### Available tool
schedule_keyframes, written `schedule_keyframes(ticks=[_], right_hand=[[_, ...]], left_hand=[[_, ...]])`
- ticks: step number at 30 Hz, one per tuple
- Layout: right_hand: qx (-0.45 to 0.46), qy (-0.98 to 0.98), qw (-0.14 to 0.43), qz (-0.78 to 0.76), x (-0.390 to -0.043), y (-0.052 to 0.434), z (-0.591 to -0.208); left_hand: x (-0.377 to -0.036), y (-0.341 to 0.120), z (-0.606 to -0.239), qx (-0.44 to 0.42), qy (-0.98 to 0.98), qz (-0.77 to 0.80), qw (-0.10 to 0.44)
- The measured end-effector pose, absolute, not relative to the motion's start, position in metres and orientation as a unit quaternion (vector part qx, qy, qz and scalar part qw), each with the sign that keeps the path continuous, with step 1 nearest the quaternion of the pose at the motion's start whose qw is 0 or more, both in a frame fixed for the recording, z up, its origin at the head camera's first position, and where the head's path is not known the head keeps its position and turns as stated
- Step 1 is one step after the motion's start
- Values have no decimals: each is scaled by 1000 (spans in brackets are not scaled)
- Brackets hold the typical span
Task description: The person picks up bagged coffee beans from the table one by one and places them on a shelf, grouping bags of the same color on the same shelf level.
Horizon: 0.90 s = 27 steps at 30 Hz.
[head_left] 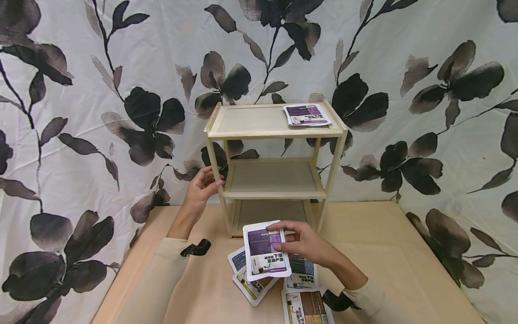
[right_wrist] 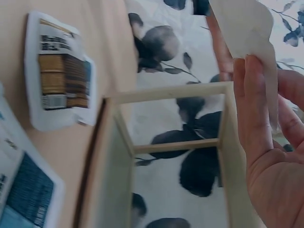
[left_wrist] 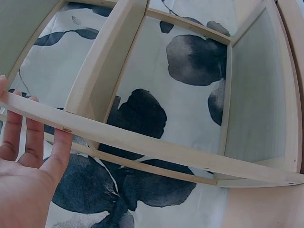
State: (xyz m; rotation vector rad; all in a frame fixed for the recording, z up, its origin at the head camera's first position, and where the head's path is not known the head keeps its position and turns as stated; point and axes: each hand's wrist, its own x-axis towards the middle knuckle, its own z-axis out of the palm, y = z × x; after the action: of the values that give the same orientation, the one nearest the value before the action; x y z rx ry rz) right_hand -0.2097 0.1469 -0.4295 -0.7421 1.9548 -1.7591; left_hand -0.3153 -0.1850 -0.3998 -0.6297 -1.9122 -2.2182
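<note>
My right hand (head_left: 283, 240) pinches a white packet with a purple label (head_left: 265, 249) and holds it above the table, in front of a three-tier wooden shelf (head_left: 275, 133). The right wrist view shows that packet's plain white back (right_wrist: 244, 26) between the fingers (right_wrist: 259, 109). My left hand (head_left: 204, 182) rests on the shelf's front left post at the height of the middle tier. In the left wrist view its straight fingers (left_wrist: 31, 142) lie against the post (left_wrist: 109, 137). A second purple packet (head_left: 306, 114) lies on the right of the top tier.
Several more packets lie on the tan table (head_left: 384, 252) under and beside my right hand: a yellow one (head_left: 252, 288), a blue one (head_left: 301, 272) and a brown one (head_left: 305, 308). The brown packet (right_wrist: 59, 71) also shows in the right wrist view. A flowered cloth (head_left: 101, 90) hangs behind the shelf.
</note>
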Motion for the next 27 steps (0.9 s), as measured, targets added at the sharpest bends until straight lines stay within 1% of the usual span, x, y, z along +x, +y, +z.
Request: schedule_keyframes(ticks=[5,13,23,27], right_hand=[[-275,718,168,-617,-216,153,-407],[-264,723,145,-621,-222,165,-369],[-272,757,83,-588,-230,178,-325],[-285,762,69,-577,-232,179,-309]], left_hand=[[-315,-185,-400,-211,-635,-739,74],[-315,-185,-400,-212,-637,-737,76],[-316,-185,-399,-207,-638,-738,73],[-316,-186,-400,-207,-638,-738,73]])
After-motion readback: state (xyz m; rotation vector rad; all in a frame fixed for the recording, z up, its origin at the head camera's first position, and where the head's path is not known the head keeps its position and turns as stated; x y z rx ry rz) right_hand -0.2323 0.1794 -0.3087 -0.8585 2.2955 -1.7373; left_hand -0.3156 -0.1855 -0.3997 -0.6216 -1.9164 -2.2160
